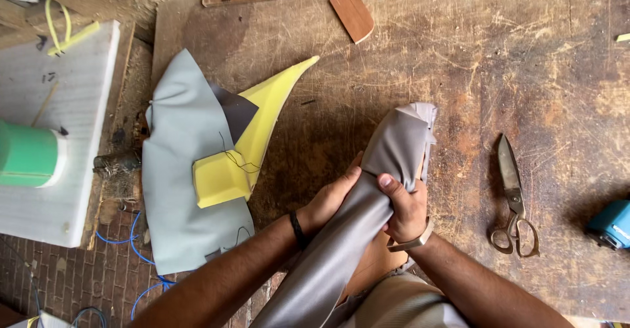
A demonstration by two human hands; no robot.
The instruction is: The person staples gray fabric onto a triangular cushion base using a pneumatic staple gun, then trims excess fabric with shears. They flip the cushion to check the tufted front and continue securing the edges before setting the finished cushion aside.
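Grey cover (367, 197) lies stretched over a long, tapering form, running from the person's lap up onto the worn wooden surface (512, 72), its bunched end near the surface's middle; the right hand (405, 211) wraps round it from the right, fingers (388, 185) curled shut on the fabric; the left hand (331, 200) presses against its left side, fingers hidden behind the cover, so I cannot tell whether they are spread or closed. The material looks like a soft, smooth vinyl; I judge it light and pliable, likely slick where taut, easier to grip at the loose folds near the tip or along the seam edges than on the tight face. To the left, a second grey sheet (184, 190) lies under a yellow foam piece (252, 138); scissors (513, 200) rest well apart to the right.
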